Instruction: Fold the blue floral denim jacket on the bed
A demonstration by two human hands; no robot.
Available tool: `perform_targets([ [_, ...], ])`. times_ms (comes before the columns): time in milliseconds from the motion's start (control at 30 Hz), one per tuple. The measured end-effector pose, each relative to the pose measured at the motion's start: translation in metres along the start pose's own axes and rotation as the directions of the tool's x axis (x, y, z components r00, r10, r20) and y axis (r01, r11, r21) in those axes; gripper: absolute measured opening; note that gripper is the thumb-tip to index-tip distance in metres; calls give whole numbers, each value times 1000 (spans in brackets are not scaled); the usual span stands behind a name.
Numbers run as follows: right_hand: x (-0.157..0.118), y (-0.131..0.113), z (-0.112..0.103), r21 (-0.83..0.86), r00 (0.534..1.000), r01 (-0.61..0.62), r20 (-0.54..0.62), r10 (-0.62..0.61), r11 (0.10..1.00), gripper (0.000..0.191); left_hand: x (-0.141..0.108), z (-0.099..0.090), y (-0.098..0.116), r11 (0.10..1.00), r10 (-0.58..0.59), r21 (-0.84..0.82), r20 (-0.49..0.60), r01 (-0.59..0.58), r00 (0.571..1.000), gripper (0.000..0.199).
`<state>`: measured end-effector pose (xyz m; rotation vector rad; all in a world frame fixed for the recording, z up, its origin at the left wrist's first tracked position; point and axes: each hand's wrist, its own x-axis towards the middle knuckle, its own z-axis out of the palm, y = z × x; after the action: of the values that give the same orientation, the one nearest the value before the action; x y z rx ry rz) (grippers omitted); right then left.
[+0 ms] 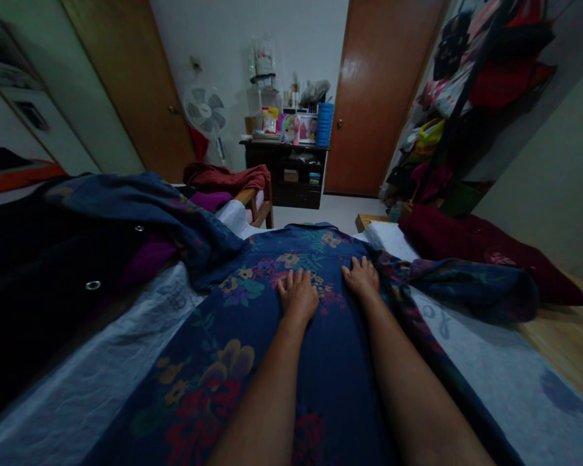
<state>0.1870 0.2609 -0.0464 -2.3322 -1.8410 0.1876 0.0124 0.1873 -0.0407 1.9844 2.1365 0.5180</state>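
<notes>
The bed [490, 369] bears a floral shirt [337, 349] and black cloth [48, 285].

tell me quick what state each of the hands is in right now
Left hand: open, palm down on the dark blue floral cloth garment.
Right hand: open, palm down on the same garment.

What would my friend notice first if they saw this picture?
Probably the big dark blue cloth garment with colourful flowers, spread over the pale cloth sheet in the middle. The bare left hand and bare right hand rest on its upper part. Farther back, on the left, a round white fan stands near a brown wooden door.
</notes>
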Motion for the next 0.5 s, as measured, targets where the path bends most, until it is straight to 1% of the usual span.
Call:
perform_targets([
  [67,4,-4,2,18,998,-42,-36,42,999,63,-1,0,1,1000,14,4,12,-14,1000,49],
  [100,5,-8,4,28,998,-33,-48,34,999,61,-1,0,2,1000,21,8,15,-21,1000,49],
  [133,6,-13,5,41,999,9,-52,-7,999,59,-1,1,2,1000,27,11,16,-27,1000,49],
  [167,7,-19,6,55,995,86,-49,-84,995,57,-1,1,3,999,31,15,16,-31,999,49],
  [200,7,-25,7,71,982,187,-40,-185,980,56,-1,1,3,999,34,17,17,-34,999,49],
  [267,9,-38,9,100,926,376,-6,-378,921,54,-1,2,3,999,34,21,13,-34,999,49],
  [300,10,-43,10,108,901,431,10,-434,896,54,-1,3,3,999,33,22,9,-33,999,49],
  [333,11,-46,10,106,888,455,22,-460,884,54,0,3,4,999,31,23,6,-32,999,49],
  [367,14,-48,10,95,885,459,33,-464,883,55,0,3,4,999,31,23,4,-31,1000,48],
  [500,30,-46,8,23,914,402,56,-402,916,60,0,2,4,999,30,25,5,-31,1000,48],
])
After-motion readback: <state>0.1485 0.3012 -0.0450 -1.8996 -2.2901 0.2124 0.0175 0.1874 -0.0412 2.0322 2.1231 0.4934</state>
